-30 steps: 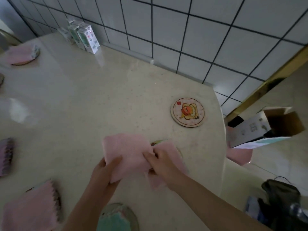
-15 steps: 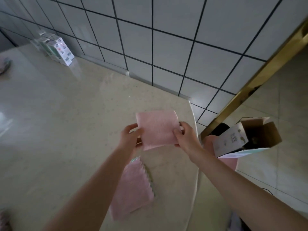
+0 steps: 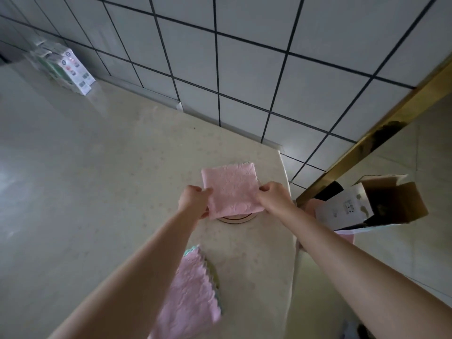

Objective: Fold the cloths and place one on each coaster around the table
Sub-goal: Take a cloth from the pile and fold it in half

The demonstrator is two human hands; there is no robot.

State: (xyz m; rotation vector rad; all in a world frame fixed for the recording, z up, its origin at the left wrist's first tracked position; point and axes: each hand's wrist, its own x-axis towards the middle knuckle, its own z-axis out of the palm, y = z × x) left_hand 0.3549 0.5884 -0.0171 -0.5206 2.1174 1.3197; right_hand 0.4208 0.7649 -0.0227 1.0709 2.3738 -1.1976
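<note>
My left hand [image 3: 193, 201] and right hand [image 3: 274, 198] each pinch one side edge of the folded pink cloth [image 3: 231, 189], thumbs on top, with the cloth stretched flat between them over the far right corner of the worktop [image 3: 97, 167]. The coaster [image 3: 234, 219] I am aiming for lies directly under the cloth; only its near rim shows below the cloth's near edge. I cannot tell whether the cloth already touches it. The cloth is nearly square, its fold lines turned slightly off the worktop's edge, and both hands are equally close, so I judge this to be a straight set-down. Nearer to me, a second pink cloth [image 3: 190, 297] covers another coaster. The cartons [image 3: 66, 67] at far left and the cardboard box [image 3: 376, 206] at right carry print too blurred to read.
</note>
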